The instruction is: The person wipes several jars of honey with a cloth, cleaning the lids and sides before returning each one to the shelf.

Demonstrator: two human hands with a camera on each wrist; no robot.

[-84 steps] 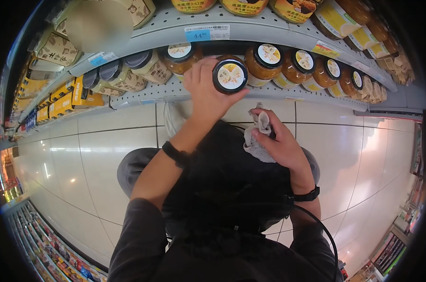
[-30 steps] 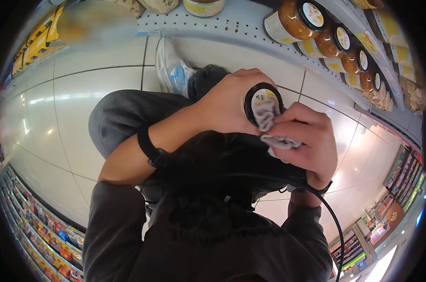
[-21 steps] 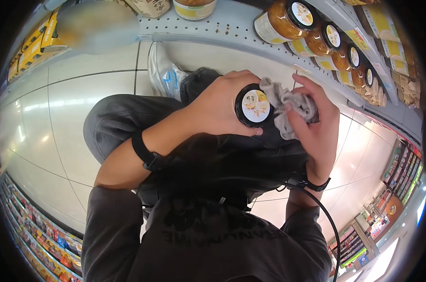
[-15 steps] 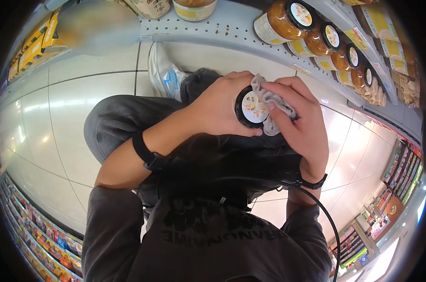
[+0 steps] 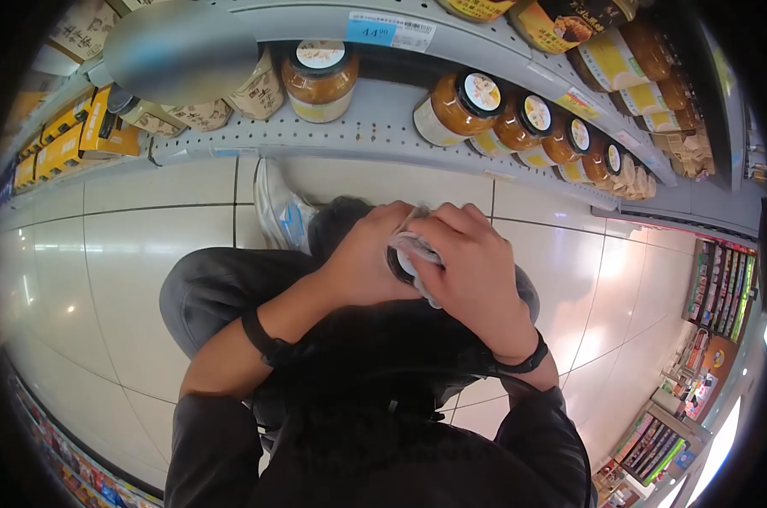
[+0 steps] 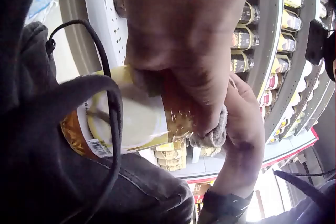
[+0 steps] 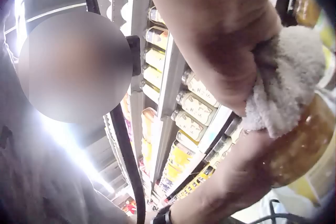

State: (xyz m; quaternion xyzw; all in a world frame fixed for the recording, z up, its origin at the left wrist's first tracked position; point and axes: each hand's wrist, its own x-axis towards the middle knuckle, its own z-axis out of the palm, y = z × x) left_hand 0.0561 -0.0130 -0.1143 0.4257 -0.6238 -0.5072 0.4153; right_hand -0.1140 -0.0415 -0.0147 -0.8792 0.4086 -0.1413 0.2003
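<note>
My left hand [image 5: 362,267] grips a glass jar of amber preserve over my lap, fingers around the side near its black lid [image 5: 399,266]. In the left wrist view the jar [image 6: 131,116] lies tilted, its yellow-and-white label and barcode showing. With my right hand [image 5: 478,275] I hold a crumpled grey cloth [image 5: 417,245] against the lid and its edge, hiding most of the top. The cloth [image 7: 289,79] is bunched under the right fingers beside the amber glass [image 7: 310,140] in the right wrist view.
A perforated grey shelf [image 5: 375,138] runs ahead, bearing one similar jar [image 5: 320,89] at left and a row of jars [image 5: 461,108] at right. Above it an upper shelf edge carries a price label [image 5: 392,32]. Yellow boxes [image 5: 104,127] stand far left. A white shoe [image 5: 279,212] rests below.
My left hand has brought the jar from the shelf to my lap. The right hand has carried the cloth onto the lid, lifted it briefly, and now covers more of it. The view has tilted up.
</note>
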